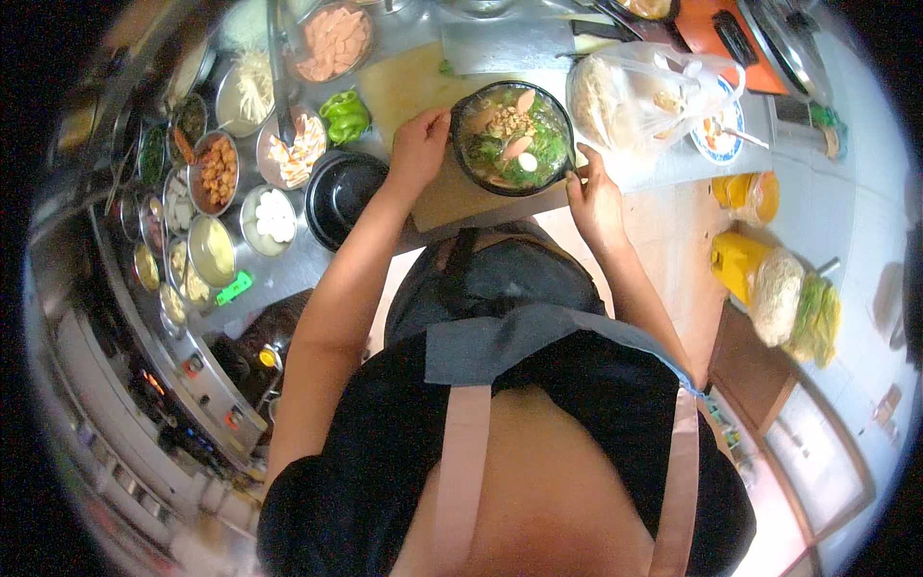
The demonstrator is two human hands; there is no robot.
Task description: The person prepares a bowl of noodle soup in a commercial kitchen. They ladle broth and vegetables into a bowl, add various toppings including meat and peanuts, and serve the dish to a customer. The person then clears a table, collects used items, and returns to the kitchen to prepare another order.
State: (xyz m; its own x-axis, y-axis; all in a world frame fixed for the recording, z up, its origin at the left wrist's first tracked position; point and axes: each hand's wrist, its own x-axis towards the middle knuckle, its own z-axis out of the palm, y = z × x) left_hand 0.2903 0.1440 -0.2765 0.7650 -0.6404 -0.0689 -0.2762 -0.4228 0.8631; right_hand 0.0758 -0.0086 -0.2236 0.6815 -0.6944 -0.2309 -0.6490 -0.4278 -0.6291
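Between my hands is a round black bowl of soup with green leaves, slices of pink sausage, chopped nuts and a small peeled egg. My left hand grips the bowl's left rim with its fingers bent. At the lower right rim, my right hand pinches the edge between thumb and fingers. Under the bowl lies a cutting board. An empty black bowl stands beside my left forearm, and green peppers sit just above it.
Several metal bowls fill the left side, with sliced sausage, crab sticks, fried pieces and peeled eggs. At the right are a plastic bag of noodles and a blue-rimmed plate with a spoon. Yellow containers stand lower right.
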